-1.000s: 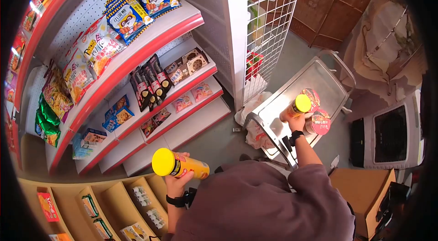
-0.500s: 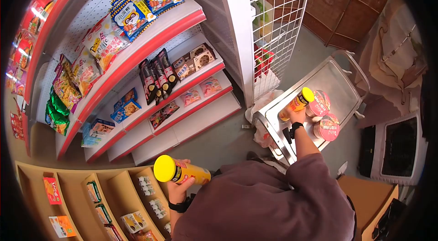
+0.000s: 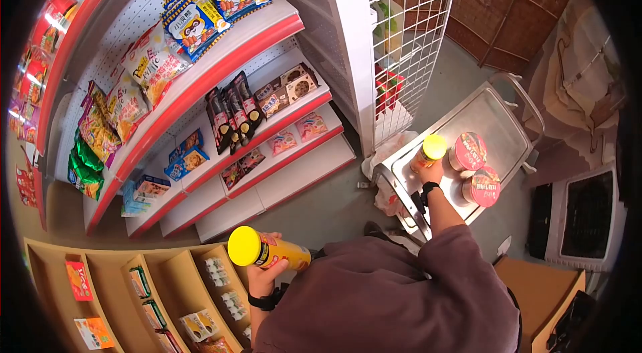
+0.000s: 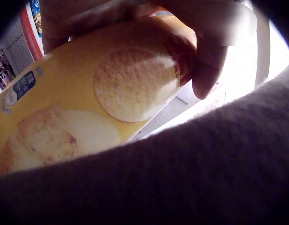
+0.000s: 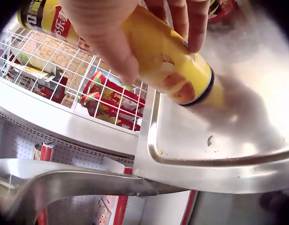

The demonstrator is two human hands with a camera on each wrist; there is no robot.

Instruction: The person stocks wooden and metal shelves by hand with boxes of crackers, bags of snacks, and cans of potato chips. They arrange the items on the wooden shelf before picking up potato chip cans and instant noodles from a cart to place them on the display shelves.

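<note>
The left hand [image 3: 266, 275] grips a yellow-lidded can [image 3: 289, 256] near the body, at the lower middle of the head view. Its yellow side [image 4: 88, 89] fills much of the left wrist view, the left hand's fingers [image 4: 207, 61] curled over it. Over the metal cart tray [image 3: 495, 112], the right hand [image 3: 431, 171] holds a second yellow-lidded can [image 3: 428, 152]. In the right wrist view the right hand's fingers [image 5: 179, 18] and thumb wrap this can [image 5: 158, 56], its base end close above the tray; whether it touches cannot be told. Two red-lidded tubs [image 3: 471, 151] stand beside it.
Red-edged shelves [image 3: 261, 35] with snack bags and boxes rise at the left. A cardboard rack [image 3: 114, 259] stands at lower left. A white wire grid [image 3: 414, 52] borders the cart's far left, and its metal handle [image 3: 535, 109] is at the far end.
The right hand and its can have shifted slightly left on the cart side, and that can now looks more upright. The left hand keeps its can. The head view has shifted since the earliest frame.
</note>
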